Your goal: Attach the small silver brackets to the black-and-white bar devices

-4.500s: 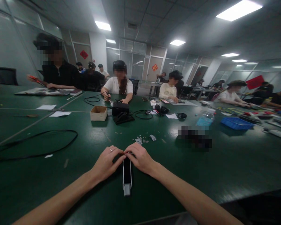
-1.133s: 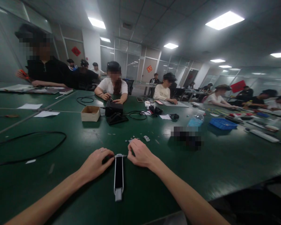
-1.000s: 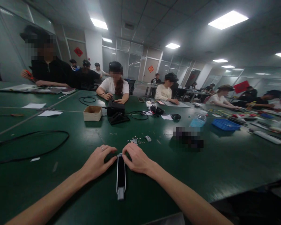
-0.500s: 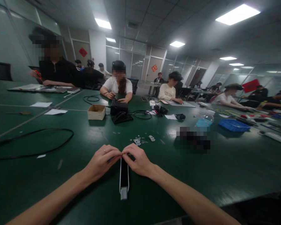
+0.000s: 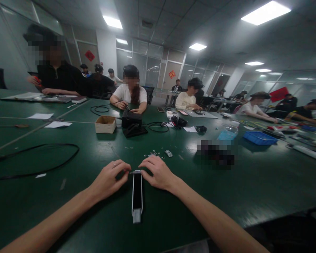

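Note:
A long black strip in a silver metal frame [image 5: 137, 193] lies on the green table [image 5: 68, 225], pointing away from me, with a grey metal end piece [image 5: 137, 218] nearest me. My left hand [image 5: 109, 179] is at its far end, fingertips pinched on a thin metal pin [image 5: 133, 172]. My right hand [image 5: 158, 174] rests just right of that end, fingers apart and holding nothing. Beyond my hands lie scattered small metal washers [image 5: 152, 154] and a small metal bracket [image 5: 169, 153].
A coiled black cable [image 5: 34, 165] lies left of my hands. Ahead stand a cardboard box [image 5: 105, 124] and a black device [image 5: 131, 121]. A blue tray [image 5: 260, 138] sits to the right. Co-workers sit along the table's far side.
My hands have moved apart; half a second ago their fingers met above the strip. My right hand has drawn back to the right, and the view has shifted slightly.

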Demonstrator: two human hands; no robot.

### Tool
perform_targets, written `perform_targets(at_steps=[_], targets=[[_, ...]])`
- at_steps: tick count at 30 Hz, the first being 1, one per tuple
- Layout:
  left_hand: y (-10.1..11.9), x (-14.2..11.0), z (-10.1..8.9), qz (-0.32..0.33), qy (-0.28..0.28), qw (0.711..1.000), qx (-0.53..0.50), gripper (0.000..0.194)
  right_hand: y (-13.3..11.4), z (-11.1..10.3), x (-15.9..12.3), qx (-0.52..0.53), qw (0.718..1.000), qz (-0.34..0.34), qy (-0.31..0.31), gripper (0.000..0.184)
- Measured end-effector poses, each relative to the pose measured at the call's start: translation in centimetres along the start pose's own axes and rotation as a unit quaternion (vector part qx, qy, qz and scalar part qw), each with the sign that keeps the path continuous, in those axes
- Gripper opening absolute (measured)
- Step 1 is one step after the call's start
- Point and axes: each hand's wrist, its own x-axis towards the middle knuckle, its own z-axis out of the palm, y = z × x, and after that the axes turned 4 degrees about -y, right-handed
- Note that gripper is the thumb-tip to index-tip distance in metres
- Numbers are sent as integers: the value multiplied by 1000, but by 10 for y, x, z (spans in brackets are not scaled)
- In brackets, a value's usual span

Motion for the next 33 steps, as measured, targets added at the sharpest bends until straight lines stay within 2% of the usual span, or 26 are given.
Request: perform_targets(at_steps=[6, 13, 25, 33], targets=[[-11, -1, 1, -80, -100, 992, -1, 23, 6, -9, -3, -42, 994, 46, -92, 18], [-13, -1, 3, -86, -147, 985, -35, 19, 5, -4, -2, -20, 993, 39, -110, 13], [-15, 1, 1, -120, -142, 978, -91, 23, 4, -10, -3, -14, 985, 80, -151, 15], [-16, 0, 2, -87, -117, 984, -98, 22, 3, -8, -3, -11, 988, 71, -138, 11]])
